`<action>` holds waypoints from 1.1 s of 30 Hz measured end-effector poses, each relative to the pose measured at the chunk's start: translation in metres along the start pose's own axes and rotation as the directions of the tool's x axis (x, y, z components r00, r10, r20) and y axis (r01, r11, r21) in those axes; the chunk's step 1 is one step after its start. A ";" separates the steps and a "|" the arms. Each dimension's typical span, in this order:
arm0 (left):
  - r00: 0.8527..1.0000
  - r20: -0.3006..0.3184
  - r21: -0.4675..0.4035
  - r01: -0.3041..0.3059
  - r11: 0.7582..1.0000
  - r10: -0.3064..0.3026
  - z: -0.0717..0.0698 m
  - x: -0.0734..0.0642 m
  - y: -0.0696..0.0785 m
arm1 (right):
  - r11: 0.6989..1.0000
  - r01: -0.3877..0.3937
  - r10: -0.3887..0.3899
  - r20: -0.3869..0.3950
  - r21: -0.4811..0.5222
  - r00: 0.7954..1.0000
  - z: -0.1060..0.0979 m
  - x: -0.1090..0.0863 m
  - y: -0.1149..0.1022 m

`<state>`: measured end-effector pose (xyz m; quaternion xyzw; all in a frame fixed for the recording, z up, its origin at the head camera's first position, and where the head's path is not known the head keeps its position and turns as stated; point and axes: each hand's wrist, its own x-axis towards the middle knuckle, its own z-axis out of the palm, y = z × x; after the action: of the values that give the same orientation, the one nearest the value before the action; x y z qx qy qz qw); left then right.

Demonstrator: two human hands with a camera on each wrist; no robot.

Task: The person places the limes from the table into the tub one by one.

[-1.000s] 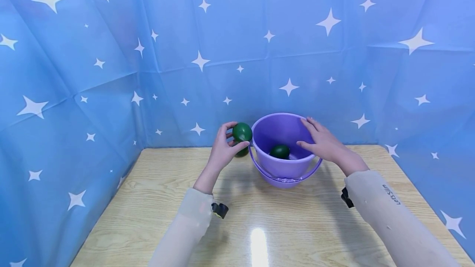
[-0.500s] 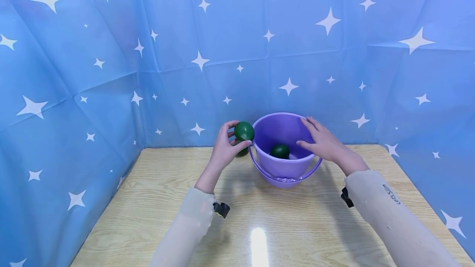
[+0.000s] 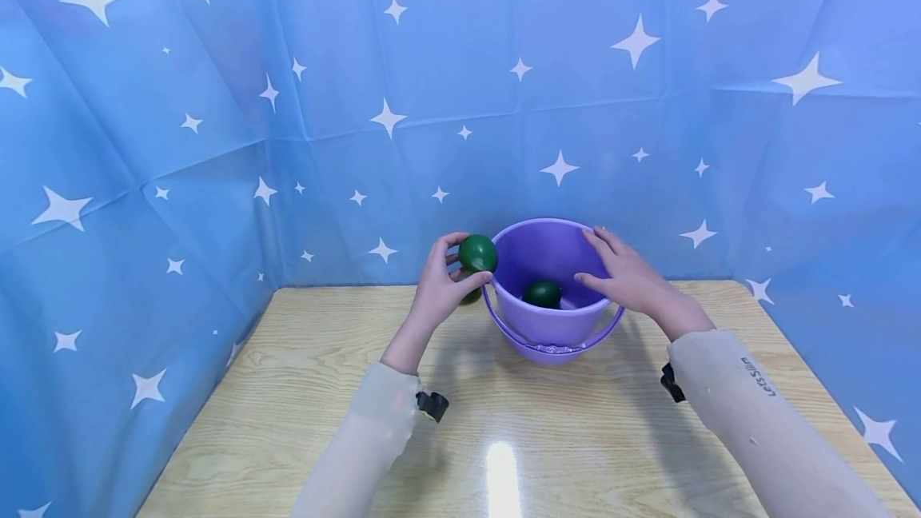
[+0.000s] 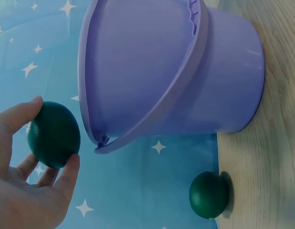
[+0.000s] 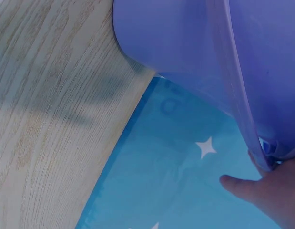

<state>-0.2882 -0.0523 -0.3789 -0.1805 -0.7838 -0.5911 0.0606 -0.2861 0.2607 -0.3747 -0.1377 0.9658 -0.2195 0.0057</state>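
Observation:
My left hand [image 3: 440, 282] holds a dark green, smooth oval fruit [image 3: 478, 253] between thumb and fingertips, just left of the rim of a purple bucket [image 3: 547, 330]. In the left wrist view the held fruit [image 4: 54, 134] hangs beside the bucket's rim, with the thumb on one side and fingers on the other. Over the bucket's right rim lies my right hand [image 3: 633, 282], fingers spread and fairly straight, thumb apart. The right wrist view has that hand [image 5: 276, 193] close to the handle's hinge, its fingertips mostly hidden. Another green fruit [image 3: 543, 294] lies inside the bucket.
A third green fruit [image 4: 209, 195] sits on the wooden table [image 3: 309, 406] left of the bucket, partly hidden behind my left hand in the head view. The bucket's handle [image 3: 504, 326] hangs down in front. A blue star-patterned cloth [image 3: 460, 102] stands behind the table.
My left hand has moved slightly right and up with the green fruit, closer to the bucket's rim. The right hand and bucket stay where they were.

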 end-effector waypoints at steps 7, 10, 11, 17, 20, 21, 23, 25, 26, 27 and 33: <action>1.000 0.004 -0.003 0.005 1.000 -0.005 0.002 0.000 0.003 | 1.000 -0.004 0.004 0.002 -0.005 1.000 0.001 0.001 0.002; 1.000 0.006 -0.006 0.004 1.000 -0.004 0.002 0.000 0.004 | 1.000 -0.005 0.005 0.004 -0.002 1.000 0.001 0.001 0.001; 1.000 0.007 -0.004 0.003 1.000 -0.003 0.003 0.000 0.005 | 1.000 -0.005 0.005 0.005 -0.001 1.000 0.000 0.001 0.001; 1.000 0.012 -0.003 0.002 1.000 -0.002 0.004 0.000 0.007 | 1.000 -0.006 0.006 0.007 -0.001 1.000 0.000 0.000 0.000; 1.000 0.016 0.003 0.004 1.000 -0.004 0.005 0.000 0.007 | 1.000 -0.003 0.003 0.003 0.000 1.000 0.000 -0.001 -0.001; 1.000 0.016 0.005 0.005 1.000 -0.006 0.005 0.000 0.007 | 1.000 -0.004 0.004 0.003 0.001 1.000 0.000 -0.001 -0.001; 1.000 0.017 0.007 0.008 1.000 -0.008 0.005 0.001 0.007 | 1.000 -0.003 0.003 0.002 0.004 1.000 -0.001 -0.001 -0.002; 1.000 0.019 0.004 0.011 1.000 -0.011 0.006 0.001 0.008 | 1.000 -0.002 0.002 0.003 0.005 1.000 -0.001 -0.001 -0.002; 1.000 0.019 0.002 0.011 1.000 -0.011 0.006 0.001 0.008 | 1.000 -0.001 0.001 0.004 0.005 1.000 -0.001 -0.001 -0.002; 1.000 0.019 0.001 0.011 1.000 -0.011 0.006 0.001 0.008 | 1.000 -0.002 0.002 0.005 0.003 1.000 -0.001 -0.001 -0.001; 1.000 0.016 0.020 0.008 1.000 -0.008 0.009 0.001 0.010 | 1.000 0.000 0.000 0.002 0.001 1.000 0.000 -0.001 -0.001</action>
<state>-0.2843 -0.0416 -0.3723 -0.1814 -0.7910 -0.5818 0.0535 -0.2852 0.2606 -0.3742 -0.1378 0.9657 -0.2199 0.0066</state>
